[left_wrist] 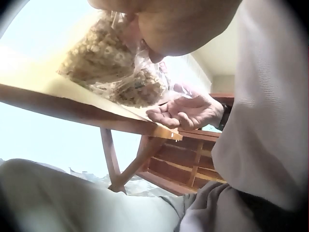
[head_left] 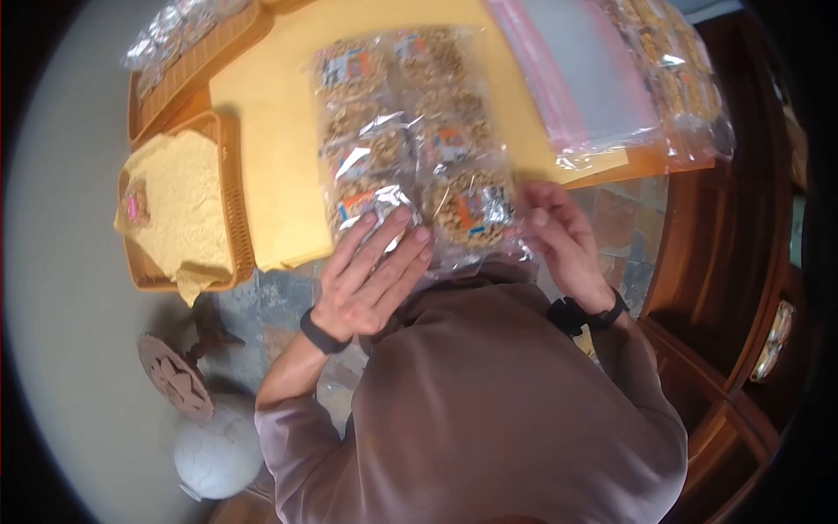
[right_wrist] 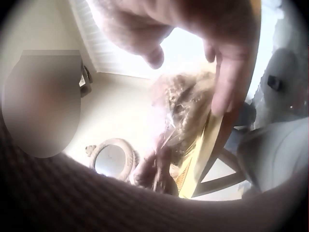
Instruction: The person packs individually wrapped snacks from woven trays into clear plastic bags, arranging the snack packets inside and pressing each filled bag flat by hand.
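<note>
A clear plastic bag (head_left: 415, 131) of round nut-and-grain cakes, packed in two columns with orange and blue labels, lies along the table's near edge. My left hand (head_left: 371, 275) rests on its lower left part, fingers stretched over the shiny wrap. In the left wrist view that hand hangs over the bagged cakes (left_wrist: 104, 60). Beside the bag's lower right corner is my right hand (head_left: 566, 240), its fingers loosely bent with a gap to the thumb. From the right wrist, the bag (right_wrist: 186, 106) shows beyond the spread thumb and fingers.
Yellow sheeting (head_left: 271, 131) covers the table. Flat clear bags with pink edges (head_left: 585, 79) and another filled pack (head_left: 690, 87) lie at right. A lined wicker basket (head_left: 234, 210) holds one small wrapped piece (head_left: 137, 205) at left. Wooden shelving (head_left: 707, 262) stands on the right.
</note>
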Demonstrator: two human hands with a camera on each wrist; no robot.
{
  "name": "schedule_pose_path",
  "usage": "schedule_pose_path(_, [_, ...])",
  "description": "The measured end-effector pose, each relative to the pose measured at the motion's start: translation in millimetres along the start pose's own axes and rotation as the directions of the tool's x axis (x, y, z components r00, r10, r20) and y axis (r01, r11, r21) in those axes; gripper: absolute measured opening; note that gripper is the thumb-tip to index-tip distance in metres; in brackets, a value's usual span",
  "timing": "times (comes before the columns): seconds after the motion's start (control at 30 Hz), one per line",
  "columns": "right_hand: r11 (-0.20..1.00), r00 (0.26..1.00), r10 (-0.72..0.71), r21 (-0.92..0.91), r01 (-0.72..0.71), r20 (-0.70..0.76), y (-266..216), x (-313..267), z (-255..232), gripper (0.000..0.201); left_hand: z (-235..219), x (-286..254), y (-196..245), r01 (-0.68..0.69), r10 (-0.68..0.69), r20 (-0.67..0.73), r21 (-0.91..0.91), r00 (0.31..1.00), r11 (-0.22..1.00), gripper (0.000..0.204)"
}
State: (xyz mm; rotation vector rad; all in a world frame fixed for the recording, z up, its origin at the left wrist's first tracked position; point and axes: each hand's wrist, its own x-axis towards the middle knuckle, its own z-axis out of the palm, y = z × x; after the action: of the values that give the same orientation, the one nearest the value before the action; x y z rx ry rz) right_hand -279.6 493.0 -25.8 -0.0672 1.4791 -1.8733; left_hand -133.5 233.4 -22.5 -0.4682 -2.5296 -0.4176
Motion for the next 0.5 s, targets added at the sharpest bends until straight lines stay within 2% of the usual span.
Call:
schedule_pose_path(0.07, [0.944,0.955,0.294,0.144,-0.298,0.048,-2,2,4,0.066,-4,-1,6,-0.034,0.034,-0.003,-0.006,0.999,0.999,0.018])
schedule_pose_path(0.1, [0.953,0.963,0.267,0.143,-0.267,0.018,-3,4,5,0.066,-6,-1,8,-0.043,0.043,0.004,0.001,0.999,0.999,0.016])
schedule_pose_path(0.17, [0.893,0.918,0.359,0.226,-0.390,0.167,-1,11,11,0.070,-9,-1,13,-0.085,0.085,0.000,-0.017,0.996,0.996,0.013])
schedule_pose_path(0.2, [0.902,0.929,0.340,0.228,-0.366,0.149,-2,15,17,0.070,-11,0,15,-0.096,0.096,0.016,-0.016,0.995,0.995,0.011])
schedule_pose_path(0.27, [0.920,0.957,0.172,0.311,-0.241,0.233,-3,22,29,0.070,-16,4,19,-0.128,0.128,0.024,-0.017,0.991,0.992,0.010])
schedule_pose_path(0.3, [0.924,0.961,0.158,0.309,-0.225,0.227,-8,25,33,0.070,-18,7,21,-0.139,0.139,0.044,-0.013,0.989,0.990,0.010])
schedule_pose_path(0.37, [0.891,0.941,0.141,0.375,-0.256,0.308,-23,33,37,0.071,-20,14,24,-0.156,0.157,0.042,-0.022,0.987,0.987,0.013])
schedule_pose_path(0.4, [0.872,0.936,0.153,0.402,-0.279,0.316,-15,43,32,0.061,-22,17,26,-0.154,0.156,0.042,-0.029,0.987,0.988,0.014])
schedule_pose_path(0.43, [0.874,0.939,0.144,0.405,-0.269,0.313,-18,48,33,0.061,-23,19,27,-0.151,0.152,0.044,-0.035,0.987,0.988,0.016])
schedule_pose_path(0.5, [0.782,0.930,0.236,0.514,-0.354,0.282,-27,57,38,0.048,-26,23,29,-0.151,0.153,0.059,-0.033,0.986,0.988,0.017])
